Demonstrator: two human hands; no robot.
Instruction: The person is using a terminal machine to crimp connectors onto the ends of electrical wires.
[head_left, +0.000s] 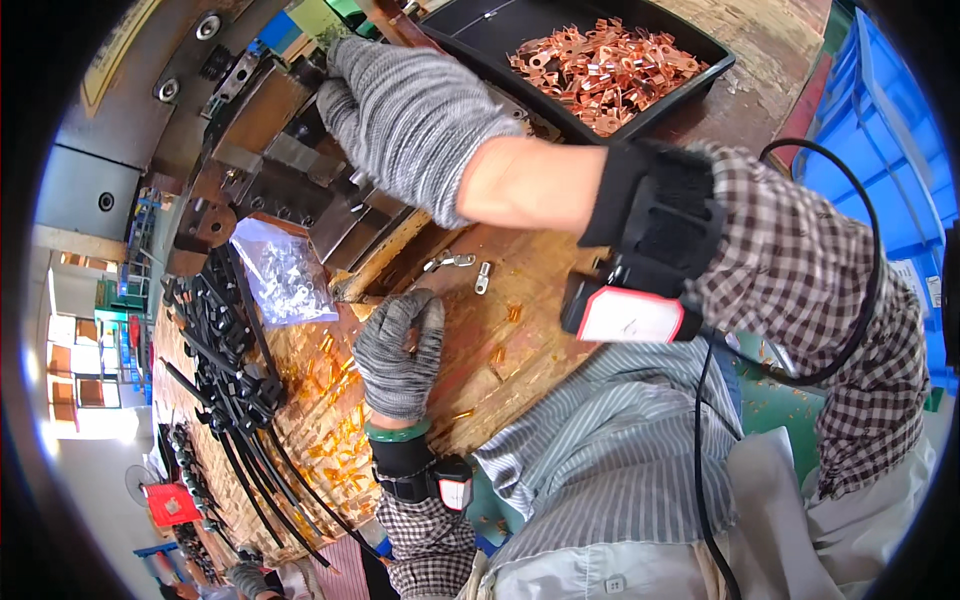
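My right hand (415,120), in a grey knit glove, reaches across to the metal press (290,150). Its fingers curl at the machine's upper part, and whatever they grip is hidden. Lower down, my gloved left hand (400,350) rests over the wooden bench (470,390) with its fingers bent in toward the thumb. I cannot make out what is between them. Just beyond that hand lie a silver cable lug (483,278) and more small silver lugs (450,261), close to the foot of the press.
A black tray (470,45) at the far side holds a heap of copper lugs (605,75). Left of my left hand are a clear bag of silver pieces (285,275), bundled black cables (225,370) and scattered copper bits (335,420). A blue crate (880,130) stands at right. Another person's glove (250,578) shows at lower left.
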